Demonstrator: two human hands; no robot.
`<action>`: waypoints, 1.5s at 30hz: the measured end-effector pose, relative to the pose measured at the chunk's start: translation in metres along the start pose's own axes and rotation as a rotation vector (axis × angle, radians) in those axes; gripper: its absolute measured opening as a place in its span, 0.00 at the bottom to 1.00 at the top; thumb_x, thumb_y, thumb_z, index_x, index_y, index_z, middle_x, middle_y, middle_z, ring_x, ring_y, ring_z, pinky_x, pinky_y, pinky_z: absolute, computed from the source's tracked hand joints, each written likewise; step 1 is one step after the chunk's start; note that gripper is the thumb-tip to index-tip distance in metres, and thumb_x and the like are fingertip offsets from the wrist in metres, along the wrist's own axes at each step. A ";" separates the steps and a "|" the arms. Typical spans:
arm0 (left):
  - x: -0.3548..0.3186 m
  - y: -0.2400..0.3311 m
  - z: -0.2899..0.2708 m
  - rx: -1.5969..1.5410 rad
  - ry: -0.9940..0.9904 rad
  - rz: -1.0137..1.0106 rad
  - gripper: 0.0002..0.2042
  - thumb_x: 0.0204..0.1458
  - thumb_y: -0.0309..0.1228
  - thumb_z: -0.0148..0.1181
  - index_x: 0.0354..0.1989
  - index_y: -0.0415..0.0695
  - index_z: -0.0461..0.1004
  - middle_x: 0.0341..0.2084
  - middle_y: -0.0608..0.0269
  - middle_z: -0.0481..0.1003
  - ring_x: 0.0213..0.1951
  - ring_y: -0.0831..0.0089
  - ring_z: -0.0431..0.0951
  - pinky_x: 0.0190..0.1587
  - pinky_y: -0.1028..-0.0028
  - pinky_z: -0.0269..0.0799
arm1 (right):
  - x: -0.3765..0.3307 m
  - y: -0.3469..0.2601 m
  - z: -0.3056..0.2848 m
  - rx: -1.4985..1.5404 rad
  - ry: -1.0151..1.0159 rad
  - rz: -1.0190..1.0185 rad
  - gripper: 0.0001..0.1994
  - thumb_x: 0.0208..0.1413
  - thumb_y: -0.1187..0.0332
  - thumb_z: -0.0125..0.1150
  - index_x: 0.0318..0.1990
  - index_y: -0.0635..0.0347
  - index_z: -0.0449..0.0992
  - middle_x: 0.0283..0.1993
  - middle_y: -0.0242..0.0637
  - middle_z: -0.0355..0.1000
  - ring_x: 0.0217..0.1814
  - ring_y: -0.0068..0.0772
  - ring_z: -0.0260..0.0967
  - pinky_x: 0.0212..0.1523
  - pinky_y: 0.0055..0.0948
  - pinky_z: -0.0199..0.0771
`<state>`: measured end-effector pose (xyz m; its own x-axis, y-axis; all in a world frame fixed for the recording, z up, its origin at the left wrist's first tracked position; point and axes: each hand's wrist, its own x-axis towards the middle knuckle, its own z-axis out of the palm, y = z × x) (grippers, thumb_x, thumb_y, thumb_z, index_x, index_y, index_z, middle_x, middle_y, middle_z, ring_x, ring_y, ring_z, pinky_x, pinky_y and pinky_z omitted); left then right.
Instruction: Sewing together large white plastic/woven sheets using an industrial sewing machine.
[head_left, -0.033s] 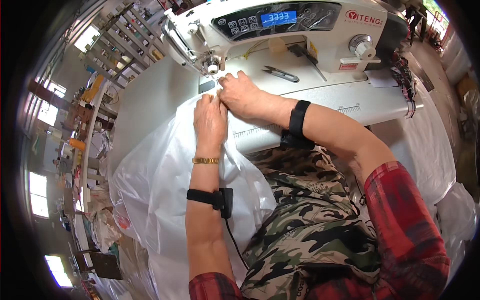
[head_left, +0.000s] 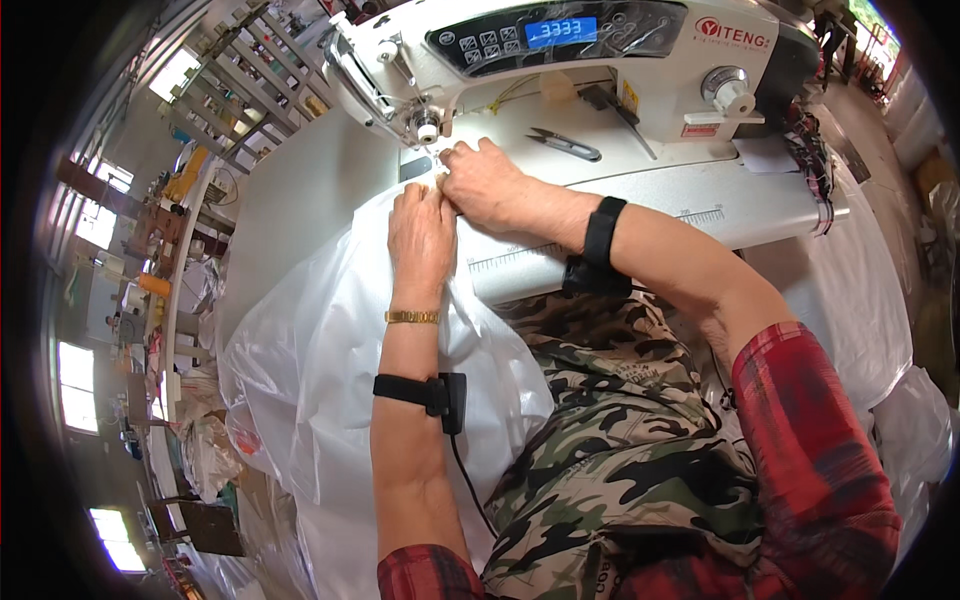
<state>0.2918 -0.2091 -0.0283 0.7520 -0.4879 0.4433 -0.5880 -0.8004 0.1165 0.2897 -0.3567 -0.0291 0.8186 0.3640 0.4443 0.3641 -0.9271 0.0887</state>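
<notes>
A sheet of thin, shiny white plastic (head_left: 330,350) drapes over the front of the sewing table and down past my lap. My left hand (head_left: 421,235) lies on its upper edge, fingers closed on the sheet and pointing toward the needle area. Touching it, my right hand (head_left: 487,188) pinches the same edge just in front of the sewing machine (head_left: 690,80). The machine's needle head (head_left: 426,128) hangs right above the fingertips. My fingers partly hide the gathered plastic, and the needle tip is hard to make out.
Thread snips (head_left: 565,146) and a dark-handled tool (head_left: 618,112) lie on the machine bed to the right. A ruler scale (head_left: 510,258) runs along the table front. More plastic sheeting (head_left: 850,280) hangs at the right. Cluttered shelving (head_left: 185,260) stands at the left.
</notes>
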 end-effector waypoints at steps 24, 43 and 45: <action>0.009 -0.002 0.017 -0.012 0.100 0.001 0.10 0.54 0.29 0.55 0.38 0.39 0.79 0.40 0.54 0.74 0.46 0.56 0.73 0.52 0.61 0.69 | -0.020 0.008 0.006 0.246 0.059 0.089 0.11 0.60 0.66 0.51 0.36 0.62 0.78 0.43 0.41 0.72 0.52 0.42 0.67 0.50 0.42 0.66; -0.189 0.079 -0.077 -0.518 -0.086 -0.280 0.07 0.52 0.27 0.62 0.34 0.38 0.71 0.28 0.54 0.73 0.32 0.58 0.75 0.35 0.63 0.69 | -0.205 -0.102 -0.056 1.406 -0.202 0.680 0.18 0.57 0.59 0.64 0.43 0.67 0.71 0.31 0.33 0.70 0.33 0.19 0.65 0.35 0.25 0.68; -0.202 0.079 -0.071 -0.420 -0.072 -0.228 0.07 0.52 0.27 0.61 0.35 0.39 0.71 0.28 0.54 0.73 0.32 0.57 0.74 0.35 0.63 0.69 | -0.206 -0.107 -0.049 1.357 -0.228 0.573 0.17 0.55 0.60 0.65 0.39 0.68 0.72 0.28 0.37 0.70 0.30 0.23 0.65 0.32 0.28 0.68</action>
<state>0.0722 -0.1494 -0.0453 0.8856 -0.3509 0.3042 -0.4642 -0.6872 0.5587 0.0601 -0.3367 -0.0869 0.9933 0.1130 -0.0260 -0.0023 -0.2047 -0.9788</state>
